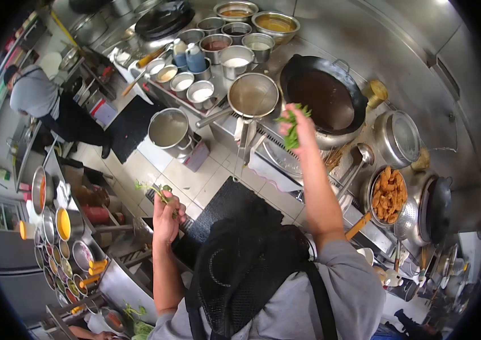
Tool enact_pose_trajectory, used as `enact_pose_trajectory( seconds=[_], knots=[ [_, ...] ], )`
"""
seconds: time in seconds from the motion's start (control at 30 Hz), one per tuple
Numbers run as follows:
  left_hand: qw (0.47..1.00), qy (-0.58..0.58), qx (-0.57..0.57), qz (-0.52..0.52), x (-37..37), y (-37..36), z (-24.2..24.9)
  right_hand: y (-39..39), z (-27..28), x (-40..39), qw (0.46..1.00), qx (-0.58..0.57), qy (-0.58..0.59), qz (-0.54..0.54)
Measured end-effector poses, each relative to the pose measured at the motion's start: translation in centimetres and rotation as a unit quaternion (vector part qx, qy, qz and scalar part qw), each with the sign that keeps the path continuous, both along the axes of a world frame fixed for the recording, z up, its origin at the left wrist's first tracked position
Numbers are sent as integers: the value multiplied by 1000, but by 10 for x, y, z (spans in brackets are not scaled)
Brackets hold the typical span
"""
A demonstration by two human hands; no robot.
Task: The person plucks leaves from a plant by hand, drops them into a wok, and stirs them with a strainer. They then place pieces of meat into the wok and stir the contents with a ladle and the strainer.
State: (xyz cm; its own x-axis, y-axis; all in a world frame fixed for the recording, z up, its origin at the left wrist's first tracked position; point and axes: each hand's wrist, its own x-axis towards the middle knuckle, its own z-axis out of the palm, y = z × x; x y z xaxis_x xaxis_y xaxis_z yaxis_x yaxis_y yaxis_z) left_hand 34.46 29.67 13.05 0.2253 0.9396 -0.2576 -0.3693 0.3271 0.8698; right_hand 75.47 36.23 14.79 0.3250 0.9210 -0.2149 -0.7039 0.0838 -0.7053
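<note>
My right hand [304, 135] is closed around a bunch of green herb leaves [291, 136], raised beside the near left rim of a large black wok [363, 105]. Dark brown liquid [320, 99] fills the wok's bottom. Lower and to the left, my left hand [168, 218] pinches leafy herb stems [163, 192] over the floor, away from the counters. Left of the wok, a long-handled strainer [253, 95] rests at the stove edge.
Steel pots of sauces [216, 46] and two squeeze bottles [195, 58] line the back counter. Fried pieces [389, 195] fill a bowl at right, near a ladle [365, 153]. A bucket [169, 127] stands left. Another person [36, 93] bends at far left; ingredient containers [64, 224] sit below.
</note>
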Motion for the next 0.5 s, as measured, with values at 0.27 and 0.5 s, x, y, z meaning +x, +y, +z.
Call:
enact_pose_trajectory(
  seconds=[0.27, 0.5],
  knots=[
    [997, 68, 20, -36, 63, 39, -11, 18, 75, 189, 918, 47, -279, -279],
    [970, 236, 45, -31, 98, 42, 2, 49, 67, 236, 877, -35, -376, -297]
  ],
)
